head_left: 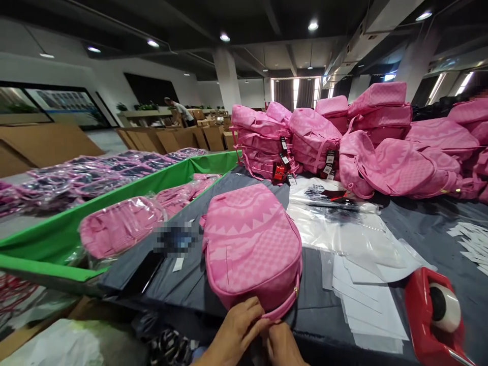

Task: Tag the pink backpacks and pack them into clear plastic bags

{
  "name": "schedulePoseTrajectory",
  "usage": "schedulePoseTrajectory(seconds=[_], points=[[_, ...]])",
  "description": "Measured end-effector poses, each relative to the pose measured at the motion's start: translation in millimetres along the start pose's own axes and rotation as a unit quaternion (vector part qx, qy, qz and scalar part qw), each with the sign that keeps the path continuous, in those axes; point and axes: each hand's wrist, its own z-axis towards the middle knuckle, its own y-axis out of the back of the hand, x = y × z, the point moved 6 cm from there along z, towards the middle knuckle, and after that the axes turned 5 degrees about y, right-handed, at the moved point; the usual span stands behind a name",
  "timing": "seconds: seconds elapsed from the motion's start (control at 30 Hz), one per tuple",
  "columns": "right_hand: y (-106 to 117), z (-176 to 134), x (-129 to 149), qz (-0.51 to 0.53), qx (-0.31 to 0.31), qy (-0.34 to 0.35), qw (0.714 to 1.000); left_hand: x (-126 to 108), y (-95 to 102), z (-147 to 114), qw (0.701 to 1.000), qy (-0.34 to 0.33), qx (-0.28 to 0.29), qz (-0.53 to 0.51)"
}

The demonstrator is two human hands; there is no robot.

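Note:
A pink checkered backpack [253, 239] with a pale jagged pattern lies on the dark-covered table, its near end toward me. My left hand [242, 325] is closed at that near edge, fingers bent and pressed on the pink material. Right beside it, my right hand [282, 343] is also closed at the edge, its fingertips largely hidden under the backpack. A gold-coloured zipper pull shows on the backpack's right side, just above my right hand.
Right of the backpack lie clear plastic bags [343, 223] and white paper sheets [369, 305]. A red tape dispenser [434, 315] stands near right. Tagged pink backpacks [263, 140] are piled behind. At left, a green-lined bin [46, 264] holds bagged backpacks [122, 226]. A person [181, 112] stands far back.

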Motion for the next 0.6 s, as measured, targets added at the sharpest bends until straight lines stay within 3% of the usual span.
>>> schedulePoseTrajectory(seconds=[0.1, 0.23, 0.3, 0.4, 0.5, 0.6], points=[[-2, 11, 6, 0.030, -0.042, 0.012, 0.999, -2, 8.5, 6, 0.994, 0.012, -0.052, -0.100], [-2, 11, 24, 0.008, 0.029, 0.026, 0.999, 2, 25.4, 15, 0.989, 0.040, -0.008, -0.145], [27, 2, 33, -0.100, -0.047, 0.066, 0.992, 7, 30.7, 14, 0.990, 0.050, 0.005, -0.131], [78, -12, 51, -0.266, -0.195, 0.153, 0.932, 10, 34.0, 11, 0.989, 0.054, -0.014, -0.134], [105, 1, 72, -0.324, -0.180, 0.223, 0.901, 1, 43.0, 8, 0.985, 0.041, -0.037, -0.165], [125, 28, 90, -0.292, -0.139, 0.247, 0.913, -6, 62.7, 3, 0.987, 0.027, -0.060, -0.146]])
